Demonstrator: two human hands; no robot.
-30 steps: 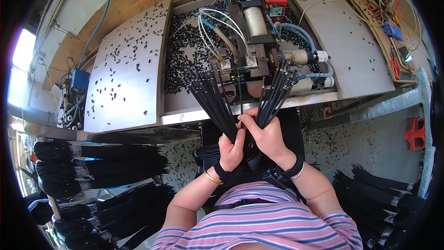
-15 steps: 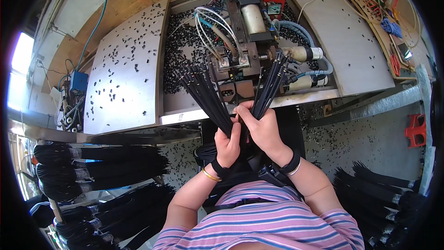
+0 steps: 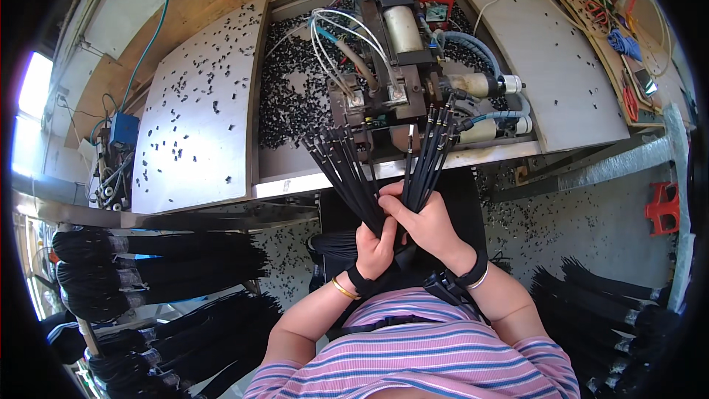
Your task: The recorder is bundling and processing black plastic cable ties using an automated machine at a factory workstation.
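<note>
**Black rods fanned out in both hands at the machine**

Black rods (image 3: 384, 166) are being gripped in a bunch in front of the person's chest, low in the middle of the view, and are spreading upward into two fans. The left hand (image 3: 377, 242) is closing around the lower ends of the bunch, and its fan is leaning up and to the left, its tips reaching over the front edge of the metal workbench (image 3: 199, 140). The right hand (image 3: 427, 223) is wrapping around the rods just beside the left one, the two hands touching, with its thumb lying across the stems; its fan is rising almost straight up, with one rod standing slightly apart from the rest. The rod tips are sitting just in front of the small press machine (image 3: 391, 66) mounted on the bench, though whether any tip is touching it cannot be told.

Small black chips (image 3: 292, 96) are lying scattered thickly around the machine and thinly across the grey plates on either side. More bundles of black rods (image 3: 148, 273) are lying stacked at the lower left, and others at the lower right. A red clamp-like part (image 3: 662, 209) is sitting on the floor at the right.
</note>
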